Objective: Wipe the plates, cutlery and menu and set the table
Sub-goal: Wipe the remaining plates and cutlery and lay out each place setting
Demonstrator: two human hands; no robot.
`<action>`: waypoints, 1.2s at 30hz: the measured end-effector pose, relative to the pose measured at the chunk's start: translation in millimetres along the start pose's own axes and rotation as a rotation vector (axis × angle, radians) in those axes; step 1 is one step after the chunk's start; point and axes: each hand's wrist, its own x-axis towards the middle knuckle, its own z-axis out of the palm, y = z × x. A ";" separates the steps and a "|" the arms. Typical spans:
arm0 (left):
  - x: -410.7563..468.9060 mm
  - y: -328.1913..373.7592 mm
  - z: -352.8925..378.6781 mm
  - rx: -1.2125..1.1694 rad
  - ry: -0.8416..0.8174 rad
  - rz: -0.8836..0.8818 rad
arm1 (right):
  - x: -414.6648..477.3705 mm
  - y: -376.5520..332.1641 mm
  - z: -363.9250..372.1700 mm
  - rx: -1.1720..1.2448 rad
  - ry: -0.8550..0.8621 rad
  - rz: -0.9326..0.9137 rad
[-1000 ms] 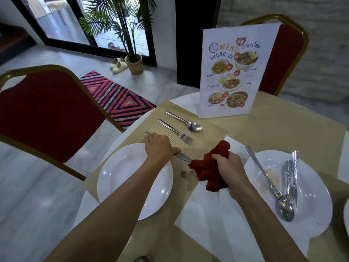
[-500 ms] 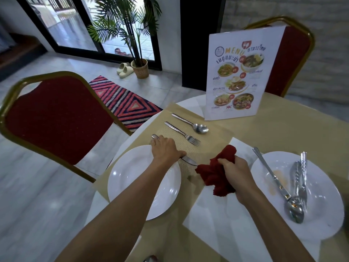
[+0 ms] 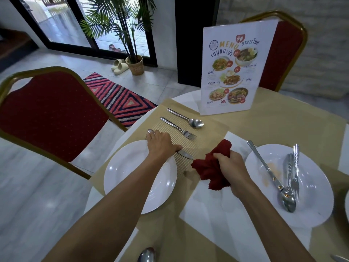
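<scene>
Left hand (image 3: pixel 160 143) clasped the table knife (image 3: pixel 186 155) along the placemat's (image 3: pixel 206 134) near edge; right hand (image 3: pixel 233 168) clutched the red cloth (image 3: pixel 208 168); hasty release risked skewing the knife onto the dinner plate's (image 3: pixel 132 178) rim.

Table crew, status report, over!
Left hand holds knife on placemat beside clean plate. Right hand grips red cloth. Stained plate untouched. Nothing blocking.

Daylight is streaming through the glass doors (image 3: pixel 62 21) at upper left, bleaching the view outside and laying pale glare on the floor (image 3: pixel 43 203). The tabletop (image 3: pixel 283 129) is sitting in softer, dimmer light, a faint shadow falling beside the red cloth (image 3: pixel 209 171). The wide lens is bowing the edges, and fine detail is looking slightly soft.
</scene>
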 end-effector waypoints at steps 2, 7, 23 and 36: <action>-2.2 1.2 -2.4 0.034 0.005 0.005 | -0.8 0.9 -0.6 -0.005 -0.001 0.001; -9.8 2.7 -11.9 0.083 0.039 0.033 | -5.7 0.4 -6.4 0.048 -0.012 -0.005; -124.1 106.3 -50.2 -0.287 0.062 0.436 | -84.0 13.8 -86.4 0.128 0.014 -0.018; -162.8 237.7 -11.9 -0.463 -0.105 0.069 | -123.3 96.7 -240.0 0.303 -0.105 -0.023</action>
